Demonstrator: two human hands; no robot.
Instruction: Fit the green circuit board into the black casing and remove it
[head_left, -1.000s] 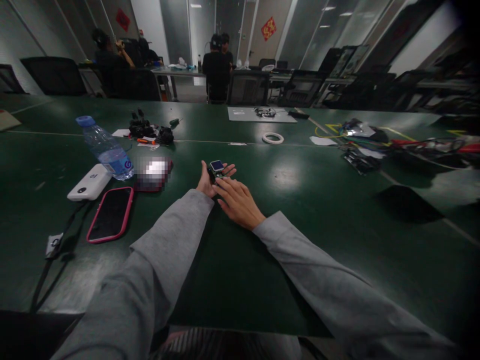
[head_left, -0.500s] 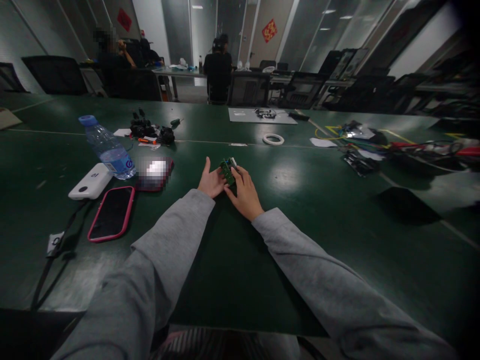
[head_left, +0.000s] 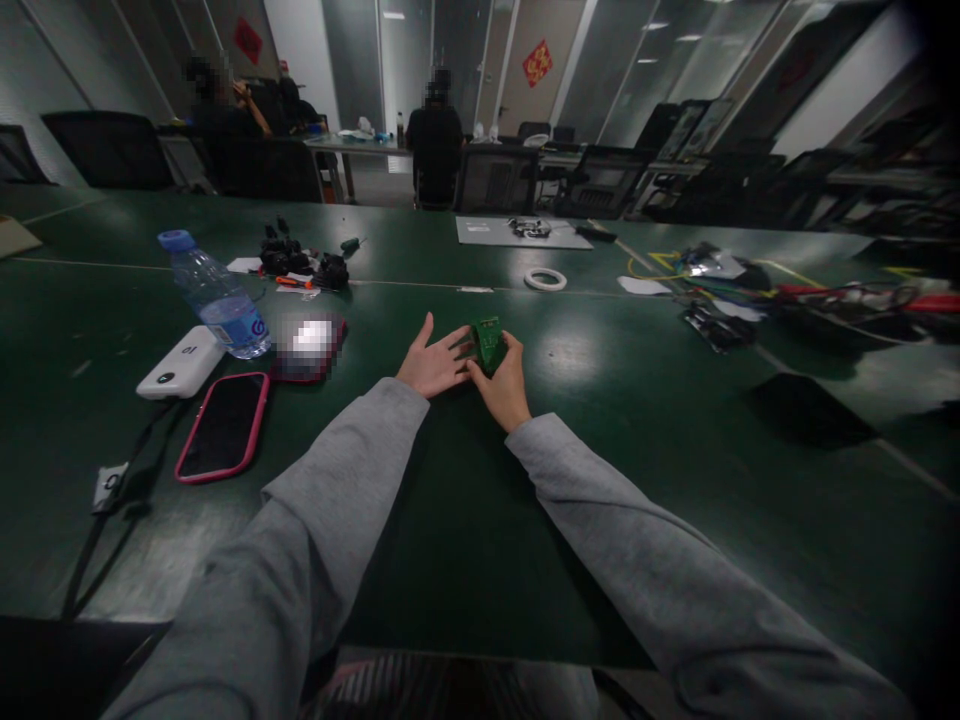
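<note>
The right hand (head_left: 504, 385) pinches a small green board (head_left: 490, 343) between thumb and fingers, holding it upright just above the green table (head_left: 615, 470), near the middle of the view. The fingers are clamped on the board's edges. The left hand (head_left: 433, 363) lies just beside it, palm up, fingers spread apart and holding nothing; its fingertips reach close to the board, though contact cannot be told. Both arms wear grey sleeves (head_left: 330, 500).

To the left of the hands lie a phone (head_left: 222, 425) in a pink case, a white box (head_left: 181, 362) and a water bottle (head_left: 215, 296) with a blue cap, tilted. A blurred-out item (head_left: 309, 345) sits between the bottle and the left hand. A black strap (head_left: 112, 500) runs toward the table's near edge. Farther back are a heap of black parts (head_left: 296, 262) with a screwdriver (head_left: 350, 243), a tape ring (head_left: 545, 278), a grey mat (head_left: 517, 231) and, at the right, a tangle of cables (head_left: 757, 290).

Beyond the table, people sit at another desk (head_left: 352, 145) among dark chairs (head_left: 109, 150)
</note>
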